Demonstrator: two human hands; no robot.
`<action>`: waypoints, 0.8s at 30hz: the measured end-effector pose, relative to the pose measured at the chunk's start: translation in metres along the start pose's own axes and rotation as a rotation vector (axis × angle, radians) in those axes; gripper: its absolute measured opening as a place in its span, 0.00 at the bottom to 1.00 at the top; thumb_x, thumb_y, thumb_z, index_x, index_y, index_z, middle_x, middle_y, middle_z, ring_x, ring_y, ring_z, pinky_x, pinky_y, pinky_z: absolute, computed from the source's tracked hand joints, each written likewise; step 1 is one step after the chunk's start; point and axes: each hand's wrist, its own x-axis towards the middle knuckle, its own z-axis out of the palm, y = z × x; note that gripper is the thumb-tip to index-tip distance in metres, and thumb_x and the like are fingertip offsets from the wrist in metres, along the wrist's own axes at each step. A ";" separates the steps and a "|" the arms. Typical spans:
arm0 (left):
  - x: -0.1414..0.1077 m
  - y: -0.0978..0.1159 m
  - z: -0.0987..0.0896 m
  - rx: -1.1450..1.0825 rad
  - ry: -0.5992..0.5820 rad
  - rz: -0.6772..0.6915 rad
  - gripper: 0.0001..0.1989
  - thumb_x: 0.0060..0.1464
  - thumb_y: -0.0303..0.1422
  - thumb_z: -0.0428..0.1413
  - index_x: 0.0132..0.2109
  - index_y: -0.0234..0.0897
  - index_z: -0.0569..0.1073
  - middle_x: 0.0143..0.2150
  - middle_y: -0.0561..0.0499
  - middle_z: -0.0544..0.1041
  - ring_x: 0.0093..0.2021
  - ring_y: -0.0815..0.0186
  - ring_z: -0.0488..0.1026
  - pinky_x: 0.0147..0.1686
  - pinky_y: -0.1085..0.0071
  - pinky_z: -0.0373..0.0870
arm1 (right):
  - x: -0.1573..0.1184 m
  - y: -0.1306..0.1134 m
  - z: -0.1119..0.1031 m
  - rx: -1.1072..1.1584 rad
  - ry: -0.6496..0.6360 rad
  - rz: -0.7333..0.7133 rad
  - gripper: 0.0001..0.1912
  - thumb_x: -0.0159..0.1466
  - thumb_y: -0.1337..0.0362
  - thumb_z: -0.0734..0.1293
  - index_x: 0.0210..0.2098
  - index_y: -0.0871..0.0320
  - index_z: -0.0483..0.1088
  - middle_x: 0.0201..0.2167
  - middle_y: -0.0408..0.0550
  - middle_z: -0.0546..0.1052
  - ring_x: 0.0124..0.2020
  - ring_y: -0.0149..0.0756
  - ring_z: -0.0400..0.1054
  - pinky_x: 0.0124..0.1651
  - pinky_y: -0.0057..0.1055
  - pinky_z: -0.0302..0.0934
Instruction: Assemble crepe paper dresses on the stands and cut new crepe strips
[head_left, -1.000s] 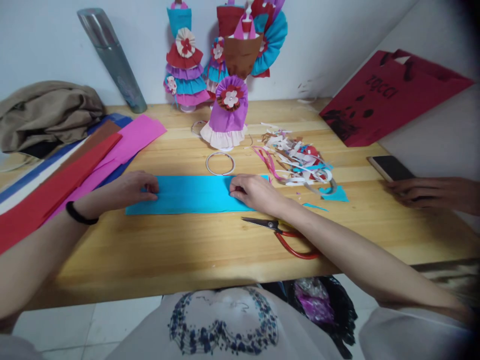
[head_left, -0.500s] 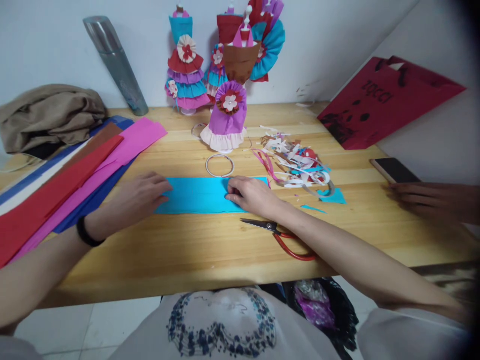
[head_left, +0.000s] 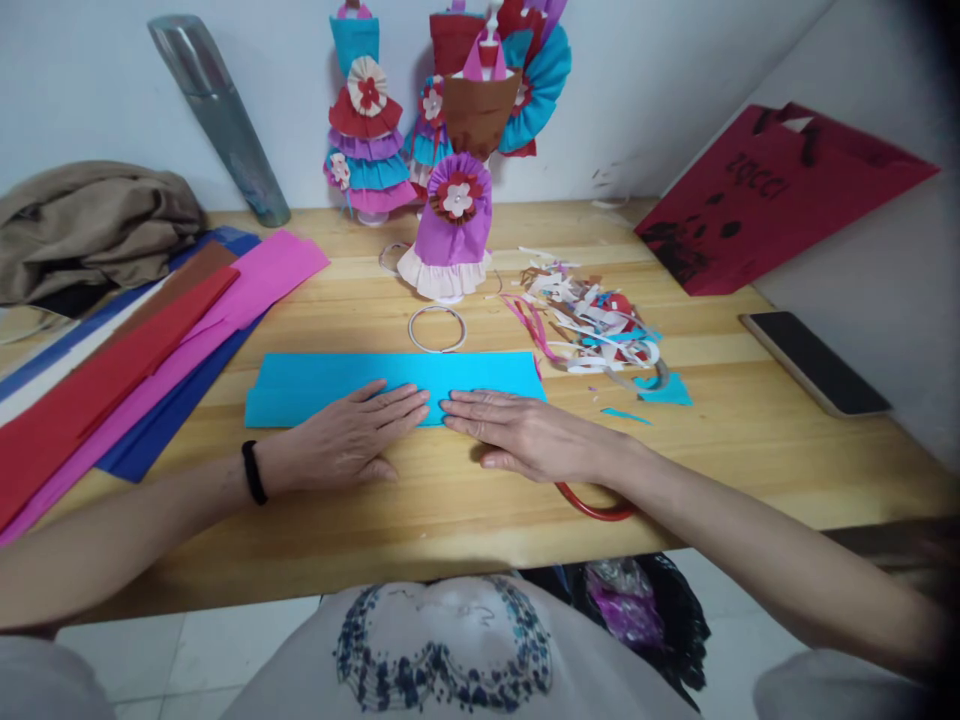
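A long strip of blue crepe paper (head_left: 322,378) lies flat on the wooden table, its left end showing two layers. My left hand (head_left: 352,430) rests palm down with fingers extended, its tips on the strip near the lower edge. Close beside it, my right hand (head_left: 525,430) lies flat too, fingers stretched over the strip's right part. Under my right hand and wrist are scissors; just a red handle (head_left: 600,510) shows, the blades are covered. A thin ring (head_left: 437,348) lies right behind the strip.
Paper dresses on stands (head_left: 454,230) are at the back. Paper scraps (head_left: 592,320) lie to the right, before a red paper bag (head_left: 780,200) and a phone (head_left: 821,362). Coloured paper sheets (head_left: 150,370), brown cloth (head_left: 97,230) and a leaning bottle (head_left: 225,120) occupy the left.
My left hand has moved right along the blue paper, and my right hand has flattened and come lower, over the scissors. Another person's hand has left the phone, which now lies on the table.
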 end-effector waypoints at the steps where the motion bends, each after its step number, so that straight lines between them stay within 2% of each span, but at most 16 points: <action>1: 0.000 0.000 0.001 0.001 0.000 -0.007 0.39 0.66 0.53 0.36 0.73 0.31 0.46 0.74 0.39 0.49 0.75 0.58 0.43 0.72 0.56 0.34 | -0.002 0.000 0.001 0.006 -0.020 0.020 0.29 0.71 0.59 0.60 0.68 0.62 0.56 0.69 0.58 0.60 0.71 0.42 0.50 0.72 0.46 0.49; 6: 0.002 0.000 0.004 -0.008 0.021 -0.038 0.39 0.65 0.54 0.37 0.73 0.33 0.46 0.74 0.39 0.49 0.75 0.56 0.44 0.72 0.55 0.36 | -0.003 0.005 -0.002 0.004 -0.044 0.085 0.32 0.71 0.56 0.60 0.69 0.66 0.55 0.70 0.62 0.55 0.72 0.46 0.46 0.73 0.49 0.45; 11: 0.002 0.001 0.005 -0.037 0.018 -0.056 0.39 0.65 0.54 0.38 0.73 0.34 0.47 0.74 0.39 0.50 0.74 0.54 0.46 0.71 0.53 0.39 | -0.003 0.006 -0.002 0.033 -0.030 0.098 0.31 0.71 0.56 0.61 0.69 0.63 0.55 0.70 0.61 0.54 0.73 0.46 0.45 0.72 0.51 0.46; 18: 0.001 -0.002 0.003 -0.108 -0.018 -0.097 0.36 0.67 0.52 0.36 0.73 0.35 0.47 0.75 0.41 0.46 0.75 0.55 0.42 0.72 0.53 0.34 | -0.007 0.012 -0.003 0.090 -0.019 0.097 0.30 0.72 0.55 0.58 0.68 0.64 0.56 0.70 0.60 0.57 0.72 0.44 0.46 0.72 0.50 0.46; 21: -0.003 -0.001 0.000 -0.141 -0.010 -0.153 0.34 0.69 0.50 0.33 0.74 0.36 0.44 0.75 0.41 0.44 0.75 0.58 0.39 0.72 0.54 0.35 | -0.010 0.018 -0.002 0.085 -0.005 0.105 0.30 0.72 0.55 0.58 0.69 0.64 0.56 0.70 0.59 0.56 0.73 0.44 0.45 0.73 0.50 0.45; 24: -0.008 0.002 0.001 -0.105 0.000 -0.243 0.37 0.68 0.51 0.32 0.73 0.32 0.45 0.75 0.39 0.46 0.75 0.56 0.40 0.72 0.52 0.36 | -0.013 0.021 0.000 0.084 -0.013 0.101 0.30 0.72 0.55 0.58 0.69 0.62 0.55 0.70 0.57 0.55 0.73 0.42 0.44 0.73 0.49 0.43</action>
